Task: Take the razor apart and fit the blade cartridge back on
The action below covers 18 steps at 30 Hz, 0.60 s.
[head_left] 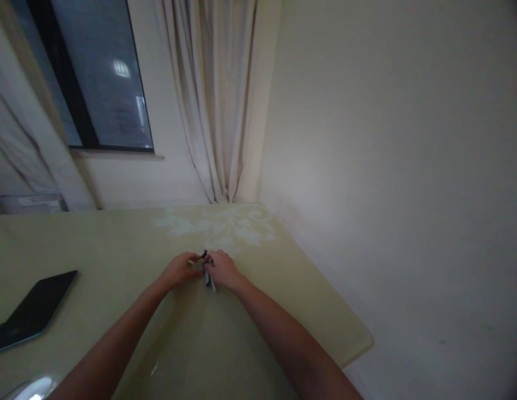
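Observation:
Close together over the table, both hands are on a small black-and-white item (207, 278), too small and too covered by fingers to name. From the left, my left hand (181, 270) pinches it with bent fingers. My right hand (223, 269) closes over its right side, thumb and fingers drawn together. A dark tip pokes up between the two hands, and dark and pale narrow parts hang below the right fingers. The rest of the item is hidden.
The pale yellow table (317, 311) has a white floral pattern near its back edge and a rounded right corner. A flat black item (37, 305) lies at the left. A wall (387, 166) borders the right side; curtains (219, 100) and a window (104, 72) are behind.

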Each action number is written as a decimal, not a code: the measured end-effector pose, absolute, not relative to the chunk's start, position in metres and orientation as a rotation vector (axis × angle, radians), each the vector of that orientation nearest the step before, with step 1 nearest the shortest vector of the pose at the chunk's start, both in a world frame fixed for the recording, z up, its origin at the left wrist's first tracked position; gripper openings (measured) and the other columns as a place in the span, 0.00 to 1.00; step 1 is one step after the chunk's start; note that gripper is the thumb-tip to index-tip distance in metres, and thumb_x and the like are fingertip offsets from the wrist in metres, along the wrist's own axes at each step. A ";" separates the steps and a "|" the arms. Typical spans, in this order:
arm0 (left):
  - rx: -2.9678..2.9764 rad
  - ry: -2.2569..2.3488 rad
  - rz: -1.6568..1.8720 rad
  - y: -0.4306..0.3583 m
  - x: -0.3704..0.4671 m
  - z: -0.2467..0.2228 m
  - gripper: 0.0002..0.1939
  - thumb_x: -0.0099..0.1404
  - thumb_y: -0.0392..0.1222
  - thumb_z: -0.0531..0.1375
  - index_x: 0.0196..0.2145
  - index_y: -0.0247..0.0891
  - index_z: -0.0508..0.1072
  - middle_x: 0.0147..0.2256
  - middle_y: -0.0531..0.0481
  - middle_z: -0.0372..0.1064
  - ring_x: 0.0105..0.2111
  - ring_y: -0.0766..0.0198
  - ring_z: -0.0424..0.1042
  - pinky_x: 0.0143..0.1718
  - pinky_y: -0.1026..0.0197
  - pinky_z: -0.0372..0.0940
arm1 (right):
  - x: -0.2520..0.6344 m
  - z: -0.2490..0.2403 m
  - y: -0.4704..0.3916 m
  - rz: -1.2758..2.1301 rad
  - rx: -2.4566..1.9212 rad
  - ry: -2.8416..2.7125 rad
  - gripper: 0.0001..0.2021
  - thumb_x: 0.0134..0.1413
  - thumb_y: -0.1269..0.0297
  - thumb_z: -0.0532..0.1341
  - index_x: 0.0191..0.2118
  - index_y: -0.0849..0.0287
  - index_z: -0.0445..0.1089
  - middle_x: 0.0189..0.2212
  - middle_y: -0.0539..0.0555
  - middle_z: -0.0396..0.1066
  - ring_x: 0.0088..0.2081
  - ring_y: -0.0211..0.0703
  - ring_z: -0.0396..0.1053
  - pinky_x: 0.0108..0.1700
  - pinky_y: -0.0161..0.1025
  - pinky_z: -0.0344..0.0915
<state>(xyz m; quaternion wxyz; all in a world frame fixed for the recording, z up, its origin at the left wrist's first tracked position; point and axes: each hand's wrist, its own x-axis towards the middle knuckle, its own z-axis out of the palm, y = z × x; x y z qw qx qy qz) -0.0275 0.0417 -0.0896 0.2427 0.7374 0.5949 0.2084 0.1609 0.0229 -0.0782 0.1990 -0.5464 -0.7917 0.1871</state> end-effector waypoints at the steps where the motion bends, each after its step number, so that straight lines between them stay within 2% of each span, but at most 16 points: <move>1: 2.006 1.615 0.572 0.042 -0.030 -0.090 0.21 0.52 0.46 0.67 0.45 0.40 0.83 0.48 0.42 0.84 0.47 0.46 0.81 0.49 0.56 0.71 | 0.159 -0.079 0.024 0.530 -1.518 -2.213 0.11 0.67 0.68 0.64 0.52 0.57 0.79 0.48 0.58 0.79 0.50 0.46 0.75 0.50 0.37 0.65; 7: 2.020 1.538 0.544 0.044 -0.030 -0.091 0.26 0.50 0.46 0.66 0.48 0.37 0.83 0.47 0.43 0.84 0.45 0.49 0.80 0.48 0.57 0.72 | 0.160 -0.081 0.025 0.540 -1.494 -2.193 0.12 0.64 0.74 0.62 0.49 0.59 0.79 0.47 0.58 0.80 0.48 0.45 0.75 0.47 0.35 0.65; 13: 2.048 1.539 0.458 0.051 -0.026 -0.086 0.17 0.48 0.47 0.67 0.37 0.41 0.85 0.34 0.48 0.82 0.40 0.49 0.79 0.43 0.57 0.70 | 0.163 -0.078 0.023 0.513 -1.566 -2.183 0.11 0.58 0.71 0.65 0.46 0.58 0.78 0.45 0.58 0.79 0.47 0.47 0.74 0.44 0.36 0.63; 18: 2.018 1.593 0.445 0.049 -0.041 -0.083 0.20 0.49 0.48 0.65 0.41 0.41 0.83 0.38 0.46 0.82 0.42 0.50 0.80 0.44 0.58 0.71 | 0.163 -0.079 0.024 0.492 -1.614 -2.168 0.13 0.58 0.71 0.64 0.50 0.59 0.78 0.47 0.60 0.79 0.48 0.50 0.75 0.46 0.38 0.65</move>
